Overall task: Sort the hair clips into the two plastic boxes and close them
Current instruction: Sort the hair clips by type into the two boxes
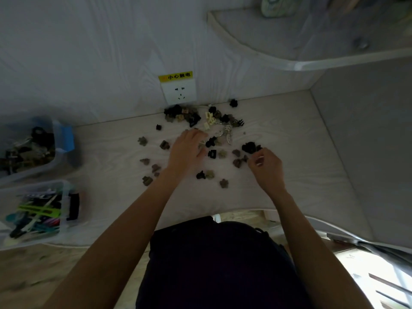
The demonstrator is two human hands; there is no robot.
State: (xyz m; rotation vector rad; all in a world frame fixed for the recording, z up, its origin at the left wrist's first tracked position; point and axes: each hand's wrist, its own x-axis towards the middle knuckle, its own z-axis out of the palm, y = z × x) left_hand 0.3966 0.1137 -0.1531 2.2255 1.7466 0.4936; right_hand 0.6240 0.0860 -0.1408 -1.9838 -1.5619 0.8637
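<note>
Hair clips (191,118): small claw clips, black, brown and cream, lie scattered over the middle of the white counter (301,166), thickest at the far edge below the wall socket (179,92); spread loose like this, each can be picked out by kind.
Head view, boxes: two clear plastic boxes stand at the left, well apart from the scatter, both lidless. The far box (58,150) holds dark and brown claw clips; the near box (64,197) holds long flat clips in green, black and other colours. Placed side by side at the left, they likely mark one kind per box.
Head view, metal clips (226,132): a few silvery pieces lie among the claw clips just beyond the hands.
Left hand (186,150): palm down over the middle of the scatter, fingers bent loosely forward onto the clips near a black one (210,142); whether it has hold of any I cannot tell.
Right hand (266,166): fingers curled in toward the thumb just beside a black clip (249,147); it seems to pinch something small and pale, but blur hides what.
Progress: many clips remain on the counter and neither box is closed, so I judge the sorting partway through.
Risk: brown clips look alike in this dim light, so mix-ups are possible.
</note>
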